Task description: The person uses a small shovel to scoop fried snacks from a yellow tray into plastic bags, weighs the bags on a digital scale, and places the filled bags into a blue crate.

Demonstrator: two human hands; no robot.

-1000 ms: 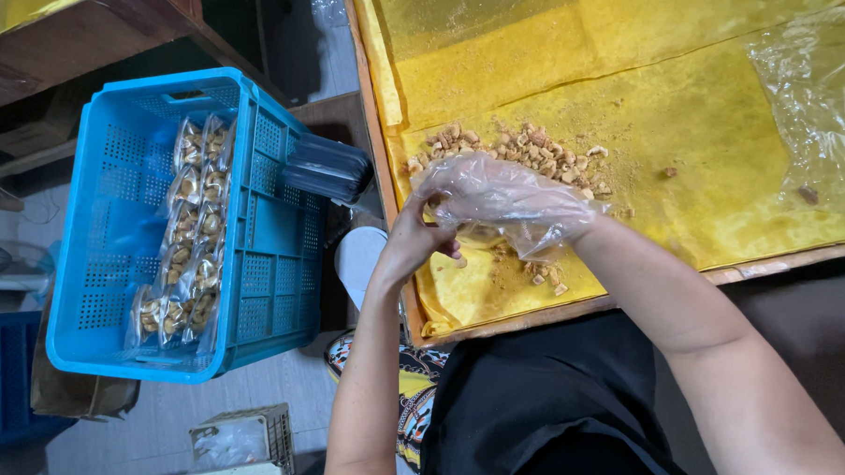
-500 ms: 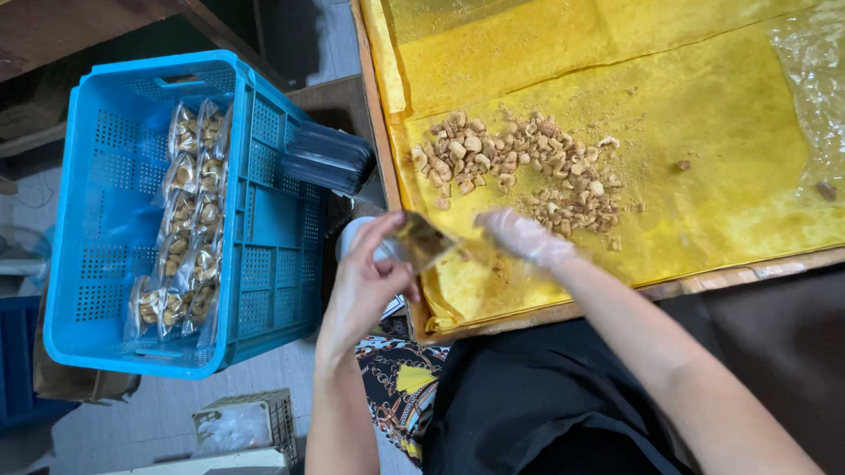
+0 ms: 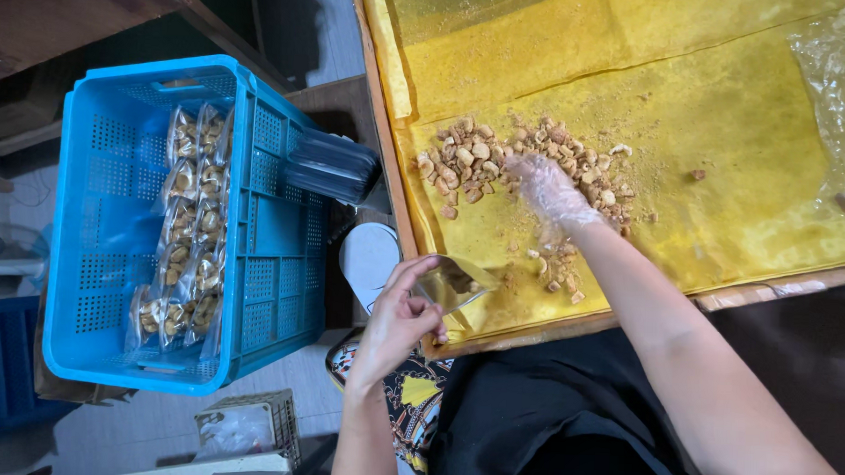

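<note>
**Gloved hand back on the nuts, pouch held at the table edge**

Since half a second ago, the right hand (image 3: 548,188) has left the pouch and reached up into the pile of nuts (image 3: 500,161), its gloved fingers spread flat over them. Left hand (image 3: 399,316) pinches a small clear pouch (image 3: 452,283), mouth open, at the near edge of the yellow cloth (image 3: 708,116). Further left sits a blue crate (image 3: 104,254) with rows of filled packets (image 3: 187,229), and a stack of empty pouches (image 3: 331,164) rests on its rim.
</note>
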